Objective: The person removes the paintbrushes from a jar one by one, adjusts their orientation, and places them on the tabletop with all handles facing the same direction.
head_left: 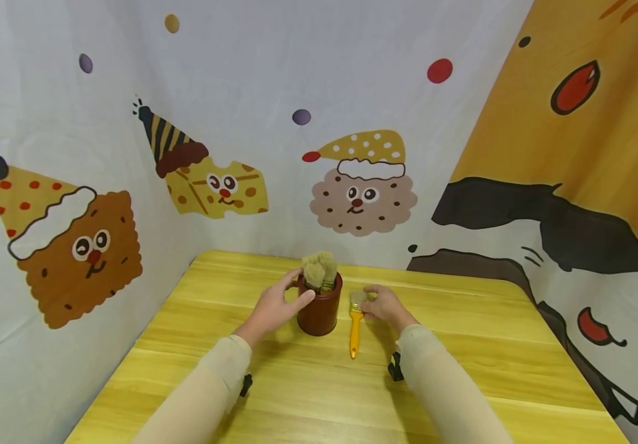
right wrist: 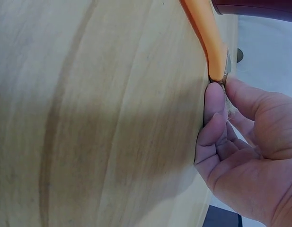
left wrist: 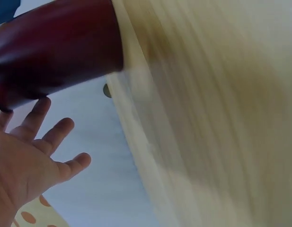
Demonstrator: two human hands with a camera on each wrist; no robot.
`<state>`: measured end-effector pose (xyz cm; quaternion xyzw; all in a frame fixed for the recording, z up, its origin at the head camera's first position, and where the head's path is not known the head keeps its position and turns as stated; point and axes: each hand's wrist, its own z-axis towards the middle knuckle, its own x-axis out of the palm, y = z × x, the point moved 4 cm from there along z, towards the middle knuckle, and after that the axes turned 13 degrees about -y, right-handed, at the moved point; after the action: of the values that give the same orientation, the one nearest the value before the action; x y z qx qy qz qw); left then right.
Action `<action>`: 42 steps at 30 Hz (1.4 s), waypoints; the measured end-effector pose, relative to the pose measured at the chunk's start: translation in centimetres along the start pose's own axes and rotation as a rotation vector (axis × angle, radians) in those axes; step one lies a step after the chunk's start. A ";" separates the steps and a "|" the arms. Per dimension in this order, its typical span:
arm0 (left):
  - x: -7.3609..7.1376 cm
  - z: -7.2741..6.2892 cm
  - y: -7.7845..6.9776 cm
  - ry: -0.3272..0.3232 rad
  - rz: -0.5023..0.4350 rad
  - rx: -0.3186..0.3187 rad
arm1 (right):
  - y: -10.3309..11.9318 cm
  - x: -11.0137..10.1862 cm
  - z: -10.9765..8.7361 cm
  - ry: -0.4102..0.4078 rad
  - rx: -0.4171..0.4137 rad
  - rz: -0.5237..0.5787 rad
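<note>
A reddish-brown cylindrical pot (head_left: 317, 316) stands upright on the table with several bristle-up paintbrushes (head_left: 319, 269) in it. At its left side is my left hand (head_left: 274, 308), thumb and index finger spread about the rim. The left wrist view shows the other fingers (left wrist: 56, 135) extended, one fingertip right at the pot (left wrist: 65, 47). Just right of the pot, a paintbrush with an orange handle (head_left: 355, 333) lies with its bristles pointing away from me. My right hand (head_left: 383, 306) pinches it near the metal band, between thumb and fingers, close to the tabletop.
The wood-grain table (head_left: 463, 370) ends at a back edge just behind the pot. A white cloth (head_left: 241, 74) printed with cartoon figures hangs behind and to the left, with a yellow-orange cartoon print (head_left: 607, 135) on the right.
</note>
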<state>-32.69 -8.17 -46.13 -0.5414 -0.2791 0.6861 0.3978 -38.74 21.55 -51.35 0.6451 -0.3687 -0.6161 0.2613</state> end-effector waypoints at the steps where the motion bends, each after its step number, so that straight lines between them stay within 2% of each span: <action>1: 0.1 -0.1 -0.1 -0.009 -0.012 -0.004 | 0.0 0.0 0.0 0.001 0.000 -0.001; 10: 0.8 -0.6 -0.3 -0.071 -0.137 -0.060 | 0.5 -0.1 0.1 0.003 -0.009 -0.009; 18: 1.1 -0.3 0.1 -0.102 -0.139 -0.108 | 0.8 -0.5 0.3 -0.011 -0.042 -0.039; 26: 1.7 -0.6 0.3 -0.092 -0.158 -0.120 | 0.0 -0.6 0.0 0.008 -0.060 -0.028; 30: 1.8 -0.7 0.4 -0.082 -0.152 -0.126 | -0.1 -1.2 -0.4 -0.011 -0.053 -0.043; 34: 1.8 -0.9 0.5 -0.075 -0.152 -0.133 | 0.4 -2.1 -0.7 -0.030 -0.080 -0.001; 42: 1.7 -1.0 0.7 -0.087 -0.156 -0.135 | 3.2 -3.9 -1.2 -0.025 -0.159 0.144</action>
<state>-32.07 -7.13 -47.91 -0.5131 -0.3832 0.6556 0.4001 -37.91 22.59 -46.32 0.5865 -0.3673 -0.6310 0.3506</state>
